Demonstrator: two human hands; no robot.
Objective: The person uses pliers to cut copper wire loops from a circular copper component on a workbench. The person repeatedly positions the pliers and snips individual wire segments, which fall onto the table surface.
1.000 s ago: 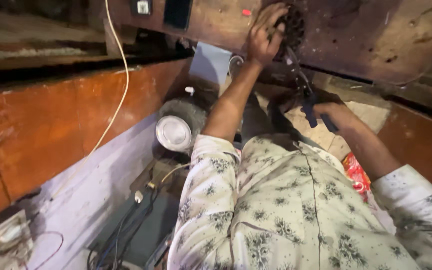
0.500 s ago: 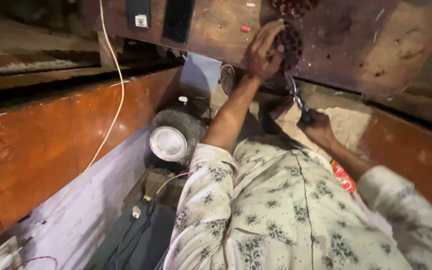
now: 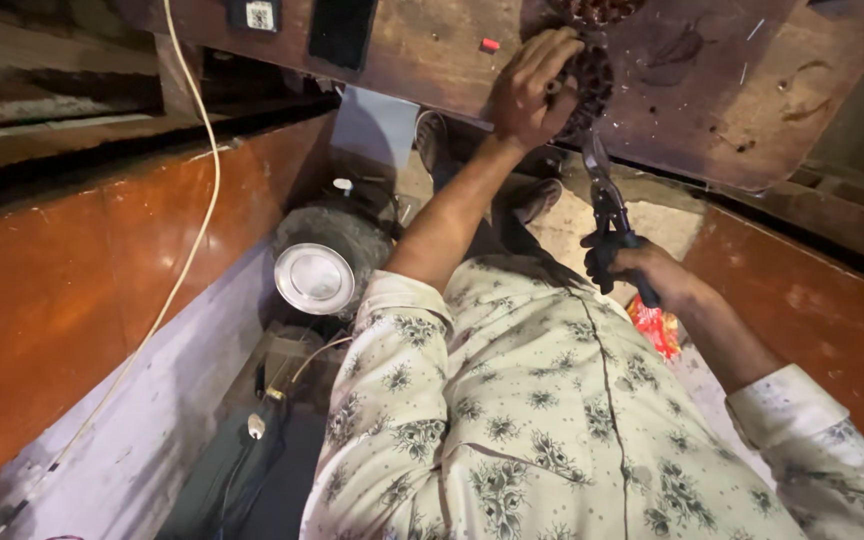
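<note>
At twelve o'clock the left hand (image 3: 530,92) clasped a dark round coiled metal part (image 3: 586,78) against the worn brown wooden board (image 3: 432,45), while the right hand (image 3: 642,272), at three o'clock, was wrapped shut around black-handled metal pliers (image 3: 607,205) aimed up at it. The jaws might slip and nick the left fingers (image 3: 552,55) if squeezed off-centre; their tips and the part's upper edge were hidden

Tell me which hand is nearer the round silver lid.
Left. The left hand is up on the dark coil, above and right of the lid; the right hand holds pliers farther right.
</note>
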